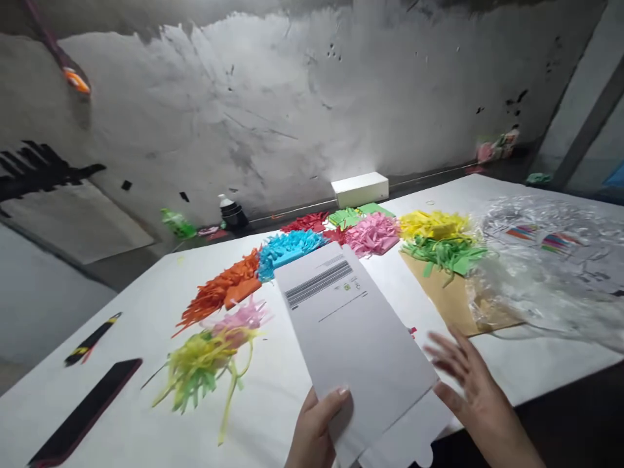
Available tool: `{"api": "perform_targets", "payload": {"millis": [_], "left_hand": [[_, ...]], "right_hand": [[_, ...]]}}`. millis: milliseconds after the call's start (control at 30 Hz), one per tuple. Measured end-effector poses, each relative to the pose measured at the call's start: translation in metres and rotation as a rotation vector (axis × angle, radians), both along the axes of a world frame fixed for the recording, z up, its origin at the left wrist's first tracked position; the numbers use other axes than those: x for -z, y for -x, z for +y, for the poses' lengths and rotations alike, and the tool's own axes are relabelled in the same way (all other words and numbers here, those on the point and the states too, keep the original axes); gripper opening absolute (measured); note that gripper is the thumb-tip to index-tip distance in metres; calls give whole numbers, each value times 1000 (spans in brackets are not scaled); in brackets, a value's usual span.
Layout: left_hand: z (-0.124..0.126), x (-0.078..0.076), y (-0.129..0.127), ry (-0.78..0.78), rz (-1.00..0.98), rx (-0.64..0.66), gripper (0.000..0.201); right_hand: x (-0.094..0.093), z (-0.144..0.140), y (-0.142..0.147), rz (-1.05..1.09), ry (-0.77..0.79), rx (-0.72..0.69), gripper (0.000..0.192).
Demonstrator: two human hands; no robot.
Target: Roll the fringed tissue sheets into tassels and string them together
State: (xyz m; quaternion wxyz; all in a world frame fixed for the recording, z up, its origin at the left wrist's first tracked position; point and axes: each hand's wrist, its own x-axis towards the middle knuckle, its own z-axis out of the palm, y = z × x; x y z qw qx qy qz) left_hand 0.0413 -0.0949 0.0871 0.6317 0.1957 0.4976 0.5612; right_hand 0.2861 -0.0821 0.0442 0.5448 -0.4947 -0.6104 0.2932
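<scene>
White card makes up the box [355, 357] you hold tilted over the near side of the white table [160, 292], its printed face with the barcode turned up toward you and its flap [407, 432] extending from the near end. One likely trouble is a slip or a twist: the visible grip is at the lower left only, so the long far end could dip or swing. If it dips, it could push into the blue paper strips [292, 250] or the pink paper strips [374, 233] beyond it; whether it touches either now, you cannot tell from this angle. Too hard a press of the thumb could also dent the thin-looking card, and the flap could crease if it catches on your body or the table edge.

Your left hand [312, 432] pinches the box near its lower left edge, thumb flat on the printed face and the other fingers mostly hidden behind. Your right hand [475, 390] is loosely spread, fingers apart and slightly blurred, just beside the right edge; its thumb comes close to the corner by the flap, but contact is unclear. Nothing shows in its grasp.
</scene>
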Motion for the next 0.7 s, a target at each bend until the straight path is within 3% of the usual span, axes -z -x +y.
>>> {"api": "perform_targets", "payload": {"millis": [67,100,200,300,400,433,533,600,700], "left_hand": [[-5,3,5,-12,50,30,48],[-7,6,5,-29,67,31,51],[-17,18,-5,-71,89,-17,71],[-25,33,-18,-13,99,-144,79],[-30,43,-22,80,107,-239,74],[-31,44,-22,86,114,-245,73],[-33,45,-18,47,172,-230,68],[-35,42,-15,2,246,-201,63],[-37,36,-13,-75,356,-121,54]], "right_hand": [[3,2,12,317,218,-227,68],[4,3,21,431,269,-258,66],[5,6,45,541,267,-180,62],[13,5,50,338,200,-161,56],[17,3,46,-92,-114,27,52],[16,3,45,-224,-243,30,49],[3,8,51,-394,-485,-233,40],[-8,14,57,-386,-502,-376,40],[-19,19,61,-396,-497,-437,37]]}}
